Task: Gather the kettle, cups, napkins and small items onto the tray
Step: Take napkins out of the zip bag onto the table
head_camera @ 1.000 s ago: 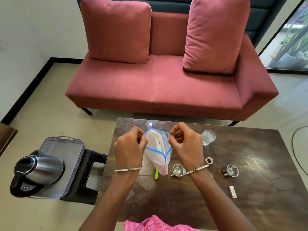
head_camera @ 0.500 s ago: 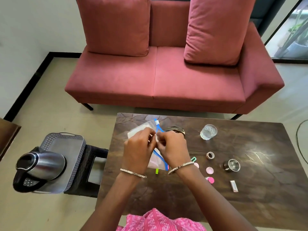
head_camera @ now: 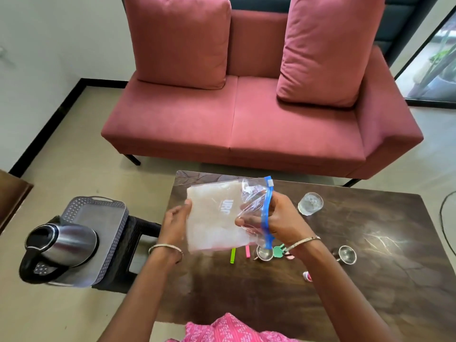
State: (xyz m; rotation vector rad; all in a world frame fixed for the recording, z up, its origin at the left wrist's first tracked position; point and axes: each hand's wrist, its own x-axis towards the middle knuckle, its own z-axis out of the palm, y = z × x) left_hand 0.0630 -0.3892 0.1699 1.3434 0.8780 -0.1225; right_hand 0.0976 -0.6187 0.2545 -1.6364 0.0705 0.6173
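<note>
Over the dark wooden table [head_camera: 370, 280] I hold a clear zip bag of white napkins [head_camera: 217, 218] flat in the air. My left hand [head_camera: 176, 223] grips its left edge and my right hand [head_camera: 276, 223] pinches the end with the blue zip strip. On a black stool to the left lies the grey tray [head_camera: 98, 215], and the steel kettle [head_camera: 61, 245] stands on its near end. Two small steel cups [head_camera: 265, 254] [head_camera: 346, 254], a glass [head_camera: 310, 203], green and pink sticks [head_camera: 233, 255] and small pink and green bits sit on the table.
A red sofa [head_camera: 246, 124] with two cushions stands just beyond the table. The black stool [head_camera: 133, 243] under the tray sits close to the table's left edge. A brown piece of furniture [head_camera: 12, 193] shows at the far left. A cable lies on the floor at right.
The hands, close together at the bag's zip before, have moved apart. The bag has turned from hanging to lying flat, with my left hand now at its left edge.
</note>
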